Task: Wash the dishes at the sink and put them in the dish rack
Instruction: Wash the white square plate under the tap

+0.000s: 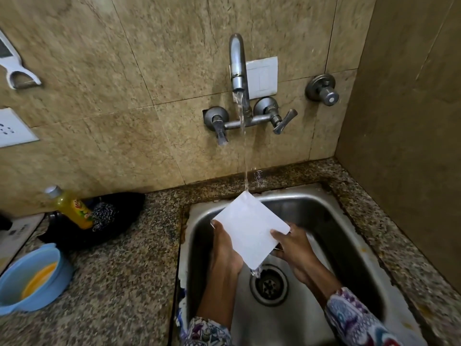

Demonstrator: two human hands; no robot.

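Note:
A square white plate (249, 228) is held tilted over the steel sink (349, 236), one corner up under the water stream from the wall tap (238, 71). Water runs off its lower corner toward the drain (269, 285). My left hand (224, 248) grips the plate's left edge. My right hand (294, 248) grips its right edge, thumb on the face. No dish rack is in view.
On the granite counter at left stand a yellow dish-soap bottle (72, 208), a steel scrubber (103, 216) on a black pan (109, 221), and a blue bowl (32, 278) with an orange one inside. A side wall (411, 121) closes the right.

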